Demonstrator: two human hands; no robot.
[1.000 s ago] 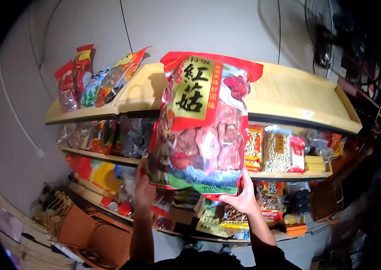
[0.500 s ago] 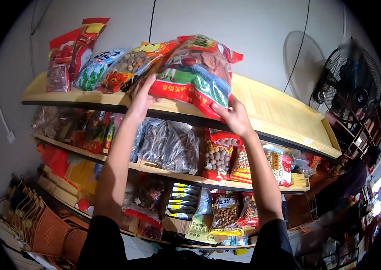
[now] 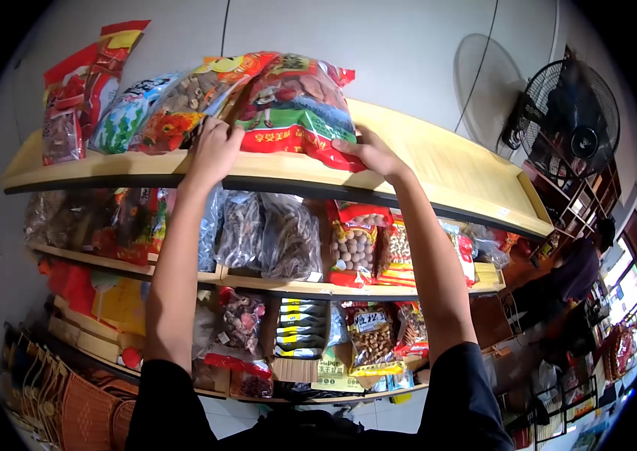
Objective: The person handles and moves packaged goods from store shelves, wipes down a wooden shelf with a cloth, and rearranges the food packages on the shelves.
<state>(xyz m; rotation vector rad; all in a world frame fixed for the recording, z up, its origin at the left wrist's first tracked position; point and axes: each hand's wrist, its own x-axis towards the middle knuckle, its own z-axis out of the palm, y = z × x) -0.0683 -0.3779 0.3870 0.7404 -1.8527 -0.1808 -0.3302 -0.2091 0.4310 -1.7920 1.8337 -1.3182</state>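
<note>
A large red, green and clear bag of reddish dried food (image 3: 300, 113) leans on the top wooden shelf (image 3: 439, 161), its lower edge near the shelf's front lip. My right hand (image 3: 373, 152) grips the bag's lower right corner, thumb lying across the front. At its lower left edge is my left hand (image 3: 215, 150), fingers curled and thumb against the bag; some fingertips are hidden. Just left of that hand an orange-topped bag of dried pieces (image 3: 198, 98) leans over, beside a blue and green bag (image 3: 130, 113).
Two red bags (image 3: 70, 109) stand at the shelf's left end. Lower shelves hold clear bags of dark dried goods (image 3: 288, 237), bagged nuts (image 3: 371, 338) and a box of black-and-yellow packets (image 3: 301, 327). A black fan (image 3: 570, 120) is at right, wicker baskets (image 3: 89, 402) at lower left.
The large red bag has come down from a raised tilt to lean back on the shelf beside the orange-topped bag. My left hand has shifted to its lower left edge. The view has moved slightly.
</note>
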